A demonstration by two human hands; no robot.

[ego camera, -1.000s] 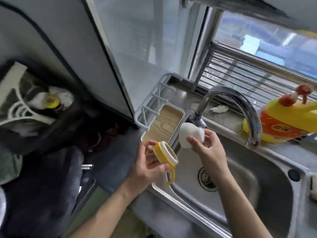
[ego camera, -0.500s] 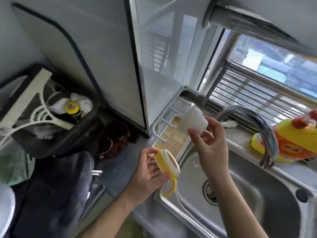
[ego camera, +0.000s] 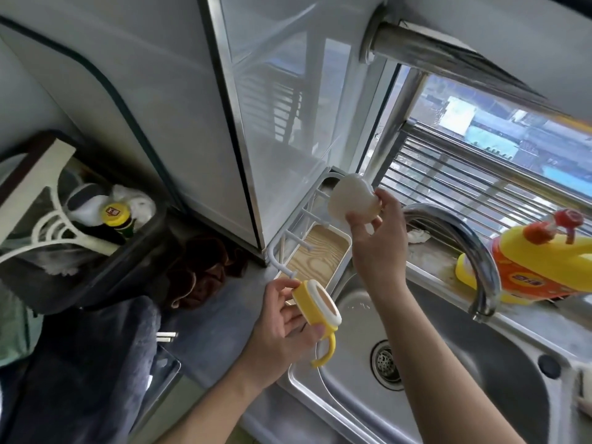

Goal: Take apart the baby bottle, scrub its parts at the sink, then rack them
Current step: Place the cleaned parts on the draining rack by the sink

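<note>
Sink basin (ego camera: 464,389) open w/ room; faucet (ego camera: 464,238) arcs over far edge, rack pegs (ego camera: 288,248) stick up beside it.

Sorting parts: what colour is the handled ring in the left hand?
Yellow ring, white rim; head view.

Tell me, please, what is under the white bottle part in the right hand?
Below the white bottle part, held by the right hand, stands the white peg rack with its wood-grain tray. The hand and wrist cover what lies right of the tray.
</note>
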